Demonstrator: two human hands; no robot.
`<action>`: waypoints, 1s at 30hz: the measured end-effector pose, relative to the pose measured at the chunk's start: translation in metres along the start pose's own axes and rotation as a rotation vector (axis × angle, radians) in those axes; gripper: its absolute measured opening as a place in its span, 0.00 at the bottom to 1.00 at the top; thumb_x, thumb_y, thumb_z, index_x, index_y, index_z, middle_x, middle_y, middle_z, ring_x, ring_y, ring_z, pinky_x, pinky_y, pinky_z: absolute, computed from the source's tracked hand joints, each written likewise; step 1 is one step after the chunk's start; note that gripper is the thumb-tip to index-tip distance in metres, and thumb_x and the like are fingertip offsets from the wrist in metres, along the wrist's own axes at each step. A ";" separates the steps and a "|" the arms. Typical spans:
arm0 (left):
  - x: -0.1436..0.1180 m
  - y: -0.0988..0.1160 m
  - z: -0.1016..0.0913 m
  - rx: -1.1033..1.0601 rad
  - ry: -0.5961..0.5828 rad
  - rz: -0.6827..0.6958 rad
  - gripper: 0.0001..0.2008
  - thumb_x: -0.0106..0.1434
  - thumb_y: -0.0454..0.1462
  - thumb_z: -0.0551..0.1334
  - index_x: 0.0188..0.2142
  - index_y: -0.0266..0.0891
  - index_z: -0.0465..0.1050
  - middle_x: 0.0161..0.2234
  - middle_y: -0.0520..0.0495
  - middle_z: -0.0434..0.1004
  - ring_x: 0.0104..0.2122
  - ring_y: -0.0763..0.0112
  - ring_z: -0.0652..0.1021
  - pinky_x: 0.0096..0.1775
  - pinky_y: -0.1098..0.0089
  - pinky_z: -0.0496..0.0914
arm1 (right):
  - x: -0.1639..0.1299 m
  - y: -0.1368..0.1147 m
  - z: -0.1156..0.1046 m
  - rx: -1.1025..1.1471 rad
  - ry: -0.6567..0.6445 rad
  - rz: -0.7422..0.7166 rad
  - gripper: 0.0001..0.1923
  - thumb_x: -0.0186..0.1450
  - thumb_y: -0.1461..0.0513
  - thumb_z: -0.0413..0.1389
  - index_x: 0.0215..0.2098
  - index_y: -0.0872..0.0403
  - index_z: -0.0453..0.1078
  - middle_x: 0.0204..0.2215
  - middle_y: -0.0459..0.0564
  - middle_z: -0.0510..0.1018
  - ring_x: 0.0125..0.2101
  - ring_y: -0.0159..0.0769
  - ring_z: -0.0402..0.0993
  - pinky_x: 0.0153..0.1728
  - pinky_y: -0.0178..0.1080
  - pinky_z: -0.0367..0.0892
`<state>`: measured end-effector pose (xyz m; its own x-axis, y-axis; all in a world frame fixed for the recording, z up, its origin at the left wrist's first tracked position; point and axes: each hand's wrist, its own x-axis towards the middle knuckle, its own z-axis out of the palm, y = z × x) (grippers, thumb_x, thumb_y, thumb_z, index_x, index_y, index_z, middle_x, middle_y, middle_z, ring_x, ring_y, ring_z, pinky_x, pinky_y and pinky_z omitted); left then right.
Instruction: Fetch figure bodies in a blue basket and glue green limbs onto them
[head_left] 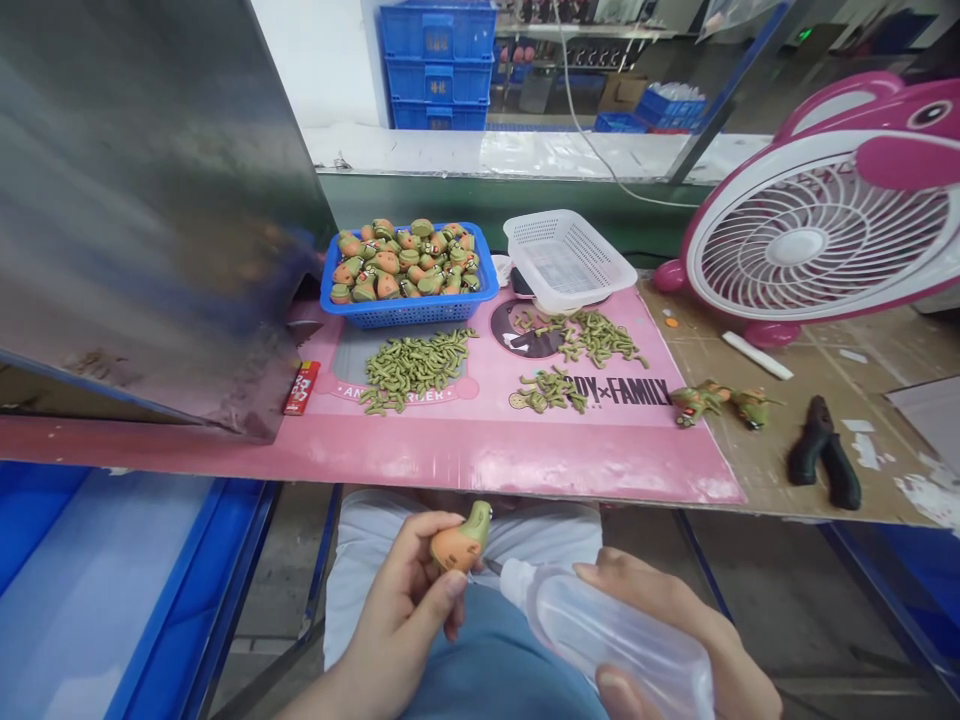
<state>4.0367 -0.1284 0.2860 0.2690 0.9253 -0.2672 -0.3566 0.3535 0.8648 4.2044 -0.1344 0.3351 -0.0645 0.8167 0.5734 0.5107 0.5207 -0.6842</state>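
Note:
Between the thumb and fingers of my left hand (pixel 416 590) is a small green and orange toy figure (pixel 459 545), held above my lap. My right hand (pixel 667 610) is wrapped round a translucent squeeze bottle (pixel 600 620), tilted so its thin tip points left at the figure's lower side. Whether the tip touches the figure I cannot tell. Beyond the table's front edge lie piles of small curved green pieces (pixel 416 365), with more green pieces (pixel 551 390) to the right. A blue basket (pixel 409 316) behind them is heaped with similar figures (pixel 386 262).
A white plastic basket (pixel 570 255) stands at the back. On the right are a pink fan (pixel 799 240), black-handled pliers (pixel 821 455) and a couple of figures with limbs (pixel 701 402). A large metal box (pixel 150 200) blocks the left, with a red packet (pixel 301 388) beside it.

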 end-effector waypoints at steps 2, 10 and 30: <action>0.001 0.002 0.001 0.003 0.007 -0.003 0.12 0.56 0.44 0.61 0.40 0.48 0.66 0.21 0.59 0.69 0.18 0.83 0.68 0.22 0.82 0.66 | 0.001 0.000 0.000 0.006 -0.005 0.000 0.12 0.64 0.59 0.49 0.44 0.55 0.63 0.19 0.47 0.67 0.18 0.35 0.65 0.18 0.36 0.60; -0.001 -0.001 0.001 0.015 0.027 0.017 0.12 0.57 0.43 0.61 0.41 0.48 0.66 0.25 0.57 0.70 0.19 0.83 0.68 0.21 0.82 0.66 | -0.003 -0.003 0.000 0.039 0.016 0.059 0.11 0.63 0.59 0.50 0.42 0.55 0.65 0.21 0.48 0.69 0.18 0.33 0.63 0.19 0.37 0.63; 0.000 -0.005 -0.003 0.130 0.054 -0.021 0.14 0.56 0.45 0.60 0.41 0.46 0.66 0.23 0.56 0.68 0.19 0.78 0.68 0.21 0.77 0.66 | 0.000 -0.001 0.004 0.042 0.031 0.058 0.09 0.62 0.62 0.51 0.40 0.55 0.66 0.22 0.48 0.71 0.18 0.33 0.66 0.19 0.36 0.64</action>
<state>4.0360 -0.1301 0.2808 0.2252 0.9251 -0.3059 -0.2316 0.3558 0.9054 4.2008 -0.1342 0.3338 -0.0092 0.8379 0.5457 0.4759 0.4837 -0.7346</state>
